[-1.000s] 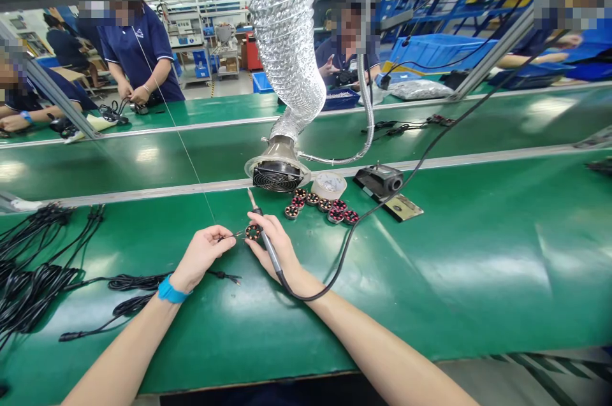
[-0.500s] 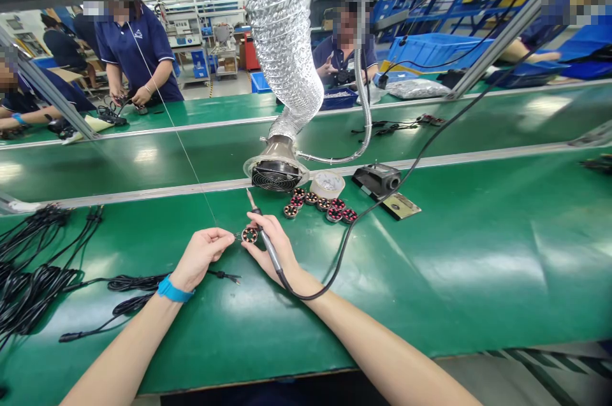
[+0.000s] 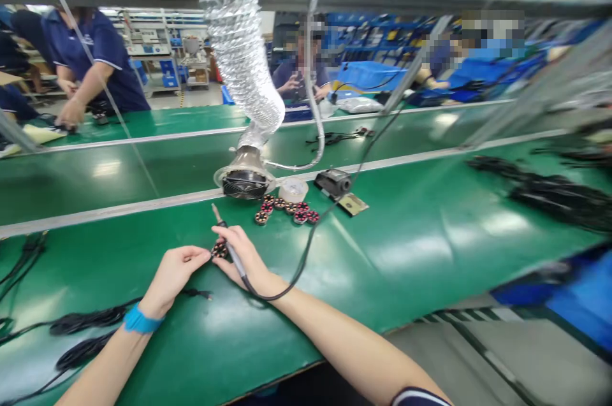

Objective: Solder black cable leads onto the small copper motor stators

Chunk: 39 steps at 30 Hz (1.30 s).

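Held in my right hand (image 3: 246, 262) is a soldering iron (image 3: 234, 257), its tip pointing up and away and its cable running back over my forearm. Between the same hand's thumb and fingers sits a small round motor stator (image 3: 219, 250) with copper coils, partly hidden by the fingers. My left hand (image 3: 176, 272), a blue band at its wrist, pinches at the stator's left edge; thin wires showed between these fingertips and the stator a moment earlier, but blur hides them now. Several more stators (image 3: 290, 208) lie on the green table beyond my hands.
Behind the stators stand a tape roll (image 3: 293, 190) and a soldering iron stand (image 3: 333, 183). A fume extractor (image 3: 246, 180) hangs on a foil duct. Black cables (image 3: 90, 320) lie at left, more cables (image 3: 559, 199) at far right. Co-workers sit or stand across the bench.
The view has swung right, so my hands and the table things appear further left, and cables at right have come into view. My left fingertips have come closer to the stator.
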{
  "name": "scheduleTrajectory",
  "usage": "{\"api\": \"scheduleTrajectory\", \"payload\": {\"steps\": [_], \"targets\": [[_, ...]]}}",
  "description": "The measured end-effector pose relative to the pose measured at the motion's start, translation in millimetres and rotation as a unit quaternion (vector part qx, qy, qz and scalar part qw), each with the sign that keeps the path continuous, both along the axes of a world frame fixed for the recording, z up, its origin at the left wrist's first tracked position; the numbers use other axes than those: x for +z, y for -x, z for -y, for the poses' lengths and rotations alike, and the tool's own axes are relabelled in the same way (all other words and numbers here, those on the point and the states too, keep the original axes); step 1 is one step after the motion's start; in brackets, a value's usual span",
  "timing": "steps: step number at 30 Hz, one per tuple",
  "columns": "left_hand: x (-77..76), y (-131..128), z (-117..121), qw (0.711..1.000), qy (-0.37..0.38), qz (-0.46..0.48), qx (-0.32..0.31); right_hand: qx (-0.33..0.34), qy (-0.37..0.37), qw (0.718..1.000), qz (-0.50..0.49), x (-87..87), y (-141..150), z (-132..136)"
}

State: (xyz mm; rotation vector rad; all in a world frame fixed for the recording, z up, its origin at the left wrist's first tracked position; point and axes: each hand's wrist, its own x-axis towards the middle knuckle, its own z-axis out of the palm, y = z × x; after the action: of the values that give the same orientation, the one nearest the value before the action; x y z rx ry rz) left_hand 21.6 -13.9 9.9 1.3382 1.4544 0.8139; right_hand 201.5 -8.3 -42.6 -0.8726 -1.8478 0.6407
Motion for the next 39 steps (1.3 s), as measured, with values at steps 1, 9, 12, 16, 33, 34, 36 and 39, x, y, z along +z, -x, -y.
{"api": "scheduleTrajectory", "payload": {"steps": [1, 9, 12, 16, 33, 34, 36, 39], "targets": [[-1.9, 0.4, -1.1, 1.000, -0.003, -0.019, -0.002, 0.002, 0.004, 1.000, 0.013, 0.0, -0.2, -0.7], [-9.3, 1.5, -8.5, 0.997, 0.015, -0.074, -0.013, 0.004, -0.012, 0.996, 0.092, 4.8, 1.1, -1.7], [-11.8, 2.0, -8.5, 0.996, 0.012, -0.079, -0.029, 0.014, -0.041, 0.993, 0.108, 4.7, 0.7, -1.8], [-17.6, 2.4, -8.1, 0.996, 0.016, -0.072, -0.049, -0.002, -0.056, 0.992, 0.111, 4.7, 0.0, -3.5], [-14.9, -5.1, -19.6, 0.986, 0.072, 0.149, 0.008, -0.035, -0.020, 0.998, -0.041, -4.8, 13.9, -2.8], [-14.2, -5.8, -21.5, 0.984, 0.073, 0.160, 0.024, -0.030, -0.036, 0.998, -0.040, -4.2, 12.9, -2.4], [-11.5, -6.2, -28.5, 0.981, 0.064, 0.175, 0.052, -0.030, -0.063, 0.997, -0.032, -2.9, 9.6, -1.5], [-5.5, -0.9, -47.6, 0.986, 0.039, 0.135, 0.090, -0.058, -0.073, 0.996, -0.005, -2.0, 3.5, -2.7]]}}
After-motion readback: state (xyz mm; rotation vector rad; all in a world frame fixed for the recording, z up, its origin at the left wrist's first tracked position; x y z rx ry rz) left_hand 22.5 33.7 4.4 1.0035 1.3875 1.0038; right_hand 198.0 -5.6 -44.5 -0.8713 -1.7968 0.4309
